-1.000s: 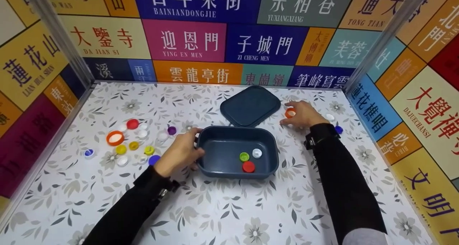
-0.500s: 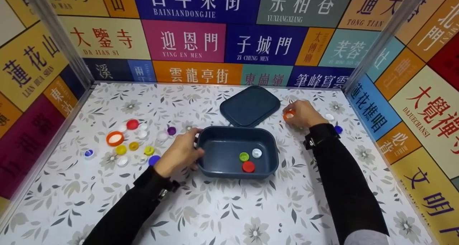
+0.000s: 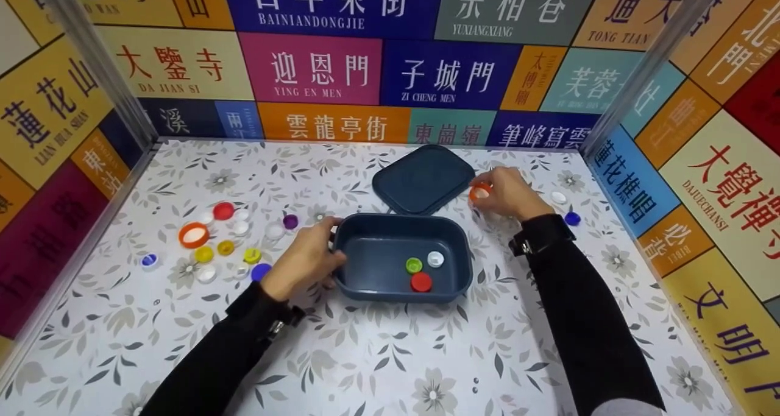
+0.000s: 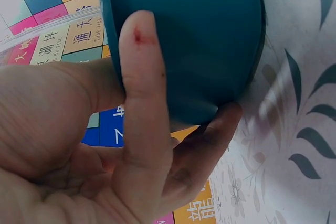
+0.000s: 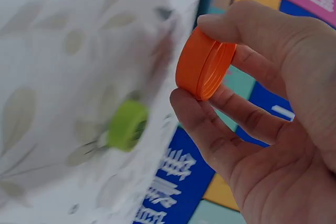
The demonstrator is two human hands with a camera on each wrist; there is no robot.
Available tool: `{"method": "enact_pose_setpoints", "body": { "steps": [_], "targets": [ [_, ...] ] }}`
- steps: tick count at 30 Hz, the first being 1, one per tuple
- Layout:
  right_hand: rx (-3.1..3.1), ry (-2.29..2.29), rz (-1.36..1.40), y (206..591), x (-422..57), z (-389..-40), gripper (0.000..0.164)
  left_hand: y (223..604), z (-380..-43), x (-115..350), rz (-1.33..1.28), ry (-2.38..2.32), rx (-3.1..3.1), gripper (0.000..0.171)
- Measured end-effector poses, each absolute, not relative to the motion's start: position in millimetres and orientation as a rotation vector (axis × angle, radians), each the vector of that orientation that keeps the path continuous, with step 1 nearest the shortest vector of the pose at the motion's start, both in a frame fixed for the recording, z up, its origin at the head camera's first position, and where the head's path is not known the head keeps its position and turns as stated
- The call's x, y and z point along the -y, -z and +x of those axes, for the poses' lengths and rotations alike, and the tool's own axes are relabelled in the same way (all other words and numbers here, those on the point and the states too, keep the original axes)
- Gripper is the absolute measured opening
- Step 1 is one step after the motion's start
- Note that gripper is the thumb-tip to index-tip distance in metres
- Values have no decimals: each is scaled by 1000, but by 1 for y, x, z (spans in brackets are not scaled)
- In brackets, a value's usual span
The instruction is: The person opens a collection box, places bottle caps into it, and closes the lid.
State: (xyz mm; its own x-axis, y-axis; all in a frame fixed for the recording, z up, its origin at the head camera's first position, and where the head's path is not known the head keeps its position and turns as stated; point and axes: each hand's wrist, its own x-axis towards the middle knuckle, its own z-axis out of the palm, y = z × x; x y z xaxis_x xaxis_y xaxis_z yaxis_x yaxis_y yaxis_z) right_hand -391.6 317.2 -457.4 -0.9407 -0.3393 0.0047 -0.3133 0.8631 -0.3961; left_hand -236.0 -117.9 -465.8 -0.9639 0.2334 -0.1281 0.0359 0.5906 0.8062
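Note:
My left hand [image 3: 308,254] grips the left wall of a dark blue-grey rectangular box [image 3: 365,291]; in the left wrist view, fingers press its outside and the thumb goes behind the rim. Inside lie a green cap [image 3: 414,265], a white cap [image 3: 435,259] and a red cap [image 3: 421,282]. Right of the box lid [image 3: 422,179], my right hand [image 3: 512,190] pinches an orange bottle cap [image 5: 197,66] between thumb and fingertips, its hollow side towards the palm. A blurred lime-green cap [image 5: 127,124] sits on the table below it in the right wrist view.
Several loose caps lie left of the box, among them a large orange cap [image 3: 193,235], a red one [image 3: 223,211] and a purple one [image 3: 290,222]. Off to the right are a white cap [image 3: 558,197] and a blue cap [image 3: 571,218]. Printed panels [image 3: 317,69] border the table.
My right hand has closed its fingers on the orange cap and carried it slightly left, towards the lid. The left hand and the box have stayed in place.

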Motion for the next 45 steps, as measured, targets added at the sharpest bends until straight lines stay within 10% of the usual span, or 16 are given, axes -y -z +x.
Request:
{"method": "enact_pose_setpoints", "body": {
  "steps": [45],
  "targets": [
    [-2716, 447, -1302, 407, -166, -272, 43, 466, -237, 116, 176, -1293, -2571, 78]
  ]
}}
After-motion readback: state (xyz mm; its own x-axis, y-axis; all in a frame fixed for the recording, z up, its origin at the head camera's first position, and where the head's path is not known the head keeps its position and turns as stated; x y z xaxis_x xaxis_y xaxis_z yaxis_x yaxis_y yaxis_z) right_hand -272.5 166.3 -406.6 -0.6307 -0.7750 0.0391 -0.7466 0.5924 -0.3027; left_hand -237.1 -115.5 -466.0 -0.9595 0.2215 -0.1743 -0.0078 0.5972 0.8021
